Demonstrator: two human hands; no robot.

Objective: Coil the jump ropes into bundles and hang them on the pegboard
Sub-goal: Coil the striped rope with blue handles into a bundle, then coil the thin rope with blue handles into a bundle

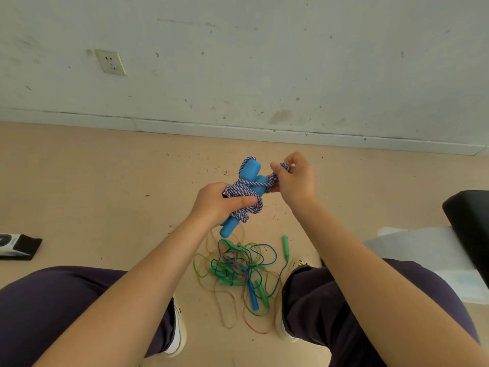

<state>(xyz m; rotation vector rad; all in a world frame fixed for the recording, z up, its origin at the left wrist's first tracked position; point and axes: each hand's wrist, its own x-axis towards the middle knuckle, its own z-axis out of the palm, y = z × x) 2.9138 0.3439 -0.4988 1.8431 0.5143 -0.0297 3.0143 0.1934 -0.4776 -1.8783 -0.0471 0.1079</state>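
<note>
Two hands gripping braided rope bundle, blue handles partly hidden

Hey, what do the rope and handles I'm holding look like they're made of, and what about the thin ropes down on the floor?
Held rope: looks like braided fabric cord, matte, purple and white strands twisted together.
Blue handles: probably foam or soft plastic; thick, rounded, matte, no shine.
Thin ropes on the floor: likely plastic or vinyl; smooth, partly see-through, springing in loose loops, with slim, hard-looking plastic handles.
</note>
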